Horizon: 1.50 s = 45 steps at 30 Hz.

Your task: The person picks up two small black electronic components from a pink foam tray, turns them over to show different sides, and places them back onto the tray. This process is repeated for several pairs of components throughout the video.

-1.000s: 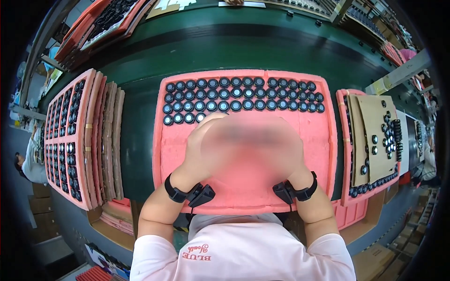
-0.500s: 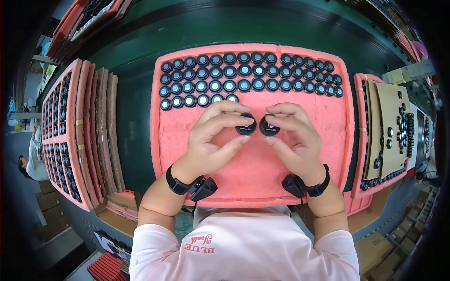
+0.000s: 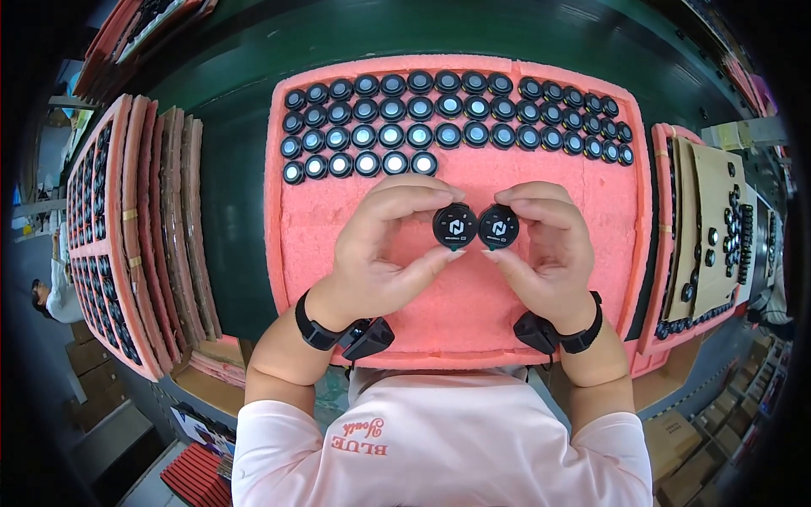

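My left hand (image 3: 384, 241) pinches a round black disc-shaped part (image 3: 454, 226) by its edges between thumb and fingers. A matching black disc (image 3: 498, 226) is gripped the same way in my right hand (image 3: 545, 245). Both discs are held side by side, their printed faces turned up toward me, with their rims almost or just touching. Beneath them lies a pink foam tray (image 3: 329, 253). Rows of similar round black parts with pale centres (image 3: 392, 110) fill its far portion, the nearest row reaching only partway across from the left.
To the left, pink foam trays (image 3: 135, 245) holding black parts stand on edge beside brown sheets. At right, another pink tray (image 3: 663, 211) carries cardboard (image 3: 710, 203) with loose black parts. A green work surface (image 3: 355, 38) runs behind. A person (image 3: 59, 291) is at far left.
Both discs have been tilted so their printed faces now show fully. They have come closer together. The view has shifted slightly, so the tray sits a little higher.
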Each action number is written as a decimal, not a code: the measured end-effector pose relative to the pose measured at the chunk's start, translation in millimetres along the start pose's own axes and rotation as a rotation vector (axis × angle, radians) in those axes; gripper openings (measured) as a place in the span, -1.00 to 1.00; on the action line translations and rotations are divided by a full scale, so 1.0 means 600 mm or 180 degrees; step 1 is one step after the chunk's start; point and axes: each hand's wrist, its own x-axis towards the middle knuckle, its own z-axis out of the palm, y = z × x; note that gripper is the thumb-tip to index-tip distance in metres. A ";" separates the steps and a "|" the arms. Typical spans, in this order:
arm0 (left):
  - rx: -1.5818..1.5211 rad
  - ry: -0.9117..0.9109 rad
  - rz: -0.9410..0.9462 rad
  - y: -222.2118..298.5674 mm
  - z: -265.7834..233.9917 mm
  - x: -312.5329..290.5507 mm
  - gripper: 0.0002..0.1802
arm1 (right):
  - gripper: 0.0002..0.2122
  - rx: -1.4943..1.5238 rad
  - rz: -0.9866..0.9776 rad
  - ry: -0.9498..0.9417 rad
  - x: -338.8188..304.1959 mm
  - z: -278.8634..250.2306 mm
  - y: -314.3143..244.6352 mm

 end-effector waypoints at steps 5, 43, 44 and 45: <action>-0.0064 0.0048 -0.0189 0.004 -0.001 -0.001 -0.49 | -0.56 0.0158 0.0146 0.0092 -0.001 0.003 -0.002; -0.0788 0.0247 -0.0867 -0.005 0.010 0.003 -0.68 | -0.73 0.0129 0.0629 -0.0144 0.002 -0.002 0.001; -0.0763 0.0238 -0.0852 -0.006 0.010 0.004 -0.68 | -0.72 0.0235 0.0648 -0.0078 0.003 -0.001 0.000; -0.0738 0.0231 -0.0837 -0.006 0.010 0.004 -0.69 | -0.72 0.0235 0.0649 -0.0077 0.002 -0.001 0.001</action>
